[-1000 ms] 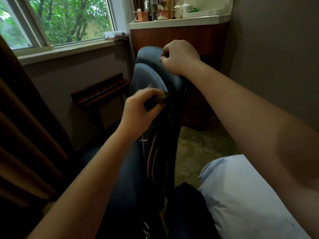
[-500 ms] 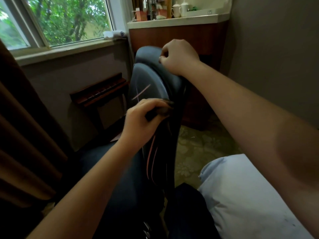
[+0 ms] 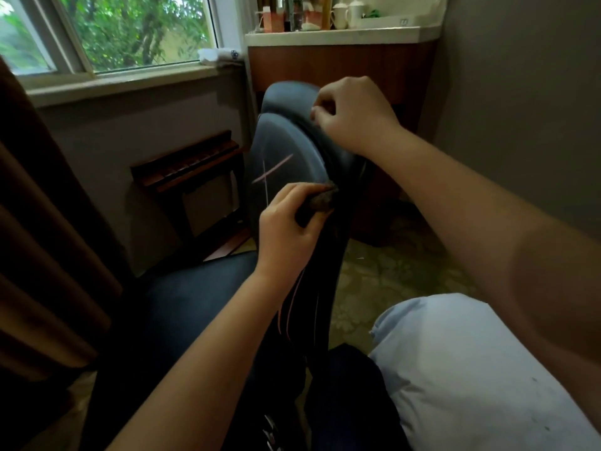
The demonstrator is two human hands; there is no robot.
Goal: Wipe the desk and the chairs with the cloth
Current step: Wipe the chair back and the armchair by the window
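Note:
A dark blue padded chair (image 3: 286,148) with pink stripes stands in front of me, its backrest seen edge-on. My left hand (image 3: 289,219) grips a small dark bunched cloth (image 3: 320,201) and presses it against the backrest's right edge, below the headrest. My right hand (image 3: 351,115) has its fingers curled over the top of the backrest, holding the chair. The chair's seat (image 3: 182,307) shows at lower left under my left forearm.
A wooden cabinet with a white countertop (image 3: 341,35) carrying cups and bottles stands behind the chair. A wooden luggage rack (image 3: 188,167) sits under the window sill at left. Brown curtain at far left, patterned carpet (image 3: 390,275) at right, grey wall beyond.
My left hand slid the cloth down the backrest's edge, uncovering a pink stripe on the headrest cushion. My right hand stayed on top of the chair.

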